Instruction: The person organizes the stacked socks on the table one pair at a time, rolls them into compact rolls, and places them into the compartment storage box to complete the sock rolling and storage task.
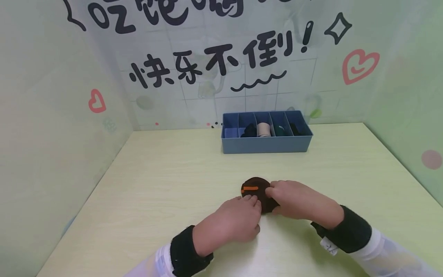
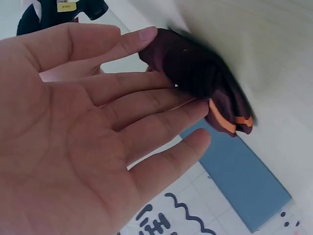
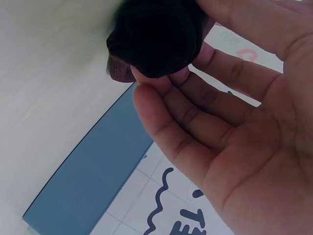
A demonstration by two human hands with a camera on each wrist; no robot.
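A dark brown sock point(image 1: 255, 182) with orange stripes lies folded into a rounded bundle on the table. My left hand point(image 1: 233, 219) has its fingers stretched out, their tips touching the sock's near left side; its thumb stays apart from the fabric. From the right, my right hand point(image 1: 299, 200) grips the bundle, fingers curled at its edge and thumb at the near side. In the left wrist view, the layered roll of the sock point(image 2: 195, 63) shows its orange bands beyond the fingertips. The right wrist view shows its dark rolled end point(image 3: 156, 39) against the fingers.
A blue divided box point(image 1: 264, 145) stands at the back of the table point(image 1: 166, 169). Its compartments hold dark bundles and a pale pink roll point(image 1: 263, 129). Walls with lettering and hearts enclose the table at the back and sides.
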